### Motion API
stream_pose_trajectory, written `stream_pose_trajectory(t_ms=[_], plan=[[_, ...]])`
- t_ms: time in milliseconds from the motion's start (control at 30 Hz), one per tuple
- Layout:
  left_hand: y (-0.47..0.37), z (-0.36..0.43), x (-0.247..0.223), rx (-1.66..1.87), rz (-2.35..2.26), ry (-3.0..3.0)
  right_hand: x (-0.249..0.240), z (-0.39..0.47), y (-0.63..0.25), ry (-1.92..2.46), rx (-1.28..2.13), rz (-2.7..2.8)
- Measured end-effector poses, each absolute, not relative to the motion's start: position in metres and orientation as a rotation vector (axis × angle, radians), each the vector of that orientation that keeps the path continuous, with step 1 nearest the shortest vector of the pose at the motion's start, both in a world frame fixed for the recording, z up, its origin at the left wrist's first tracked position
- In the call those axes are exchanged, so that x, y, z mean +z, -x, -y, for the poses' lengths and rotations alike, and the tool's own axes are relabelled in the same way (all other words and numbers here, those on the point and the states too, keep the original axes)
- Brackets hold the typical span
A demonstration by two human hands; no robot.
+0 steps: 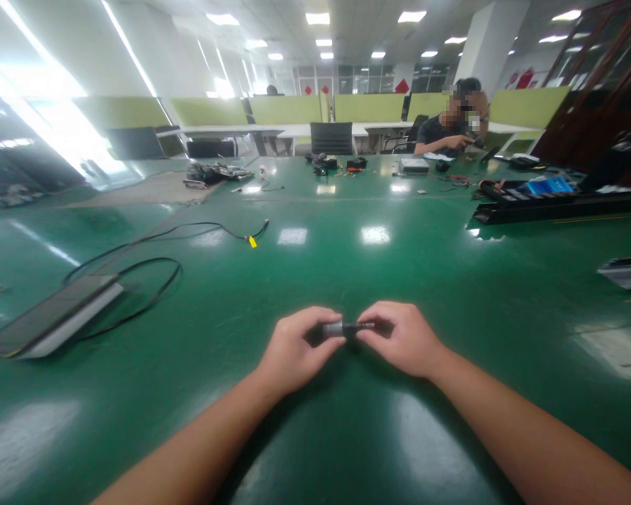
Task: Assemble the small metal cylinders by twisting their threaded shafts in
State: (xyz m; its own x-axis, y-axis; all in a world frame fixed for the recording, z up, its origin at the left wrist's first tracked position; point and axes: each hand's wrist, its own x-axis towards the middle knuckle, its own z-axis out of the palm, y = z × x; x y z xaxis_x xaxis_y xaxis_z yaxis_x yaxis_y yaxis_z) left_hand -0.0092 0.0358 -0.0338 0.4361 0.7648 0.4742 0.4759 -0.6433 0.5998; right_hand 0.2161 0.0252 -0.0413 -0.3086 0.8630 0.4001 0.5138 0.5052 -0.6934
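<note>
A short, slim grey-and-black cylinder [353, 326], pen-like in shape, is held level just above the green tabletop. Its left part is grey and thicker; the right part is dark with small pale marks. My left hand [301, 345] pinches the grey end between thumb and fingers. At the dark end, my right hand [404, 338] pinches it the same way. The two hands face each other with a small gap between their fingertips. Fingers hide both ends of the cylinder, and its exact kind is unclear.
A flat grey panel device [52, 315] lies left, near a black cable [152, 308] and a yellow tag [252, 242]. Black rails [547, 210] and a blue item [551, 185] lie right. Electronic parts [218, 172] sit along the far side, where a person [436, 133] works.
</note>
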Motion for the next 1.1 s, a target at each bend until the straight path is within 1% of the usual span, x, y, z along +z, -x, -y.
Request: stream_pose_trajectory(t_ms=[1100], plan=[[0.0121,-0.0357,-0.0321,1.043,-1.071,-2.327,-0.0382,-0.0237,-0.2161,1.174,0.564,1.975]])
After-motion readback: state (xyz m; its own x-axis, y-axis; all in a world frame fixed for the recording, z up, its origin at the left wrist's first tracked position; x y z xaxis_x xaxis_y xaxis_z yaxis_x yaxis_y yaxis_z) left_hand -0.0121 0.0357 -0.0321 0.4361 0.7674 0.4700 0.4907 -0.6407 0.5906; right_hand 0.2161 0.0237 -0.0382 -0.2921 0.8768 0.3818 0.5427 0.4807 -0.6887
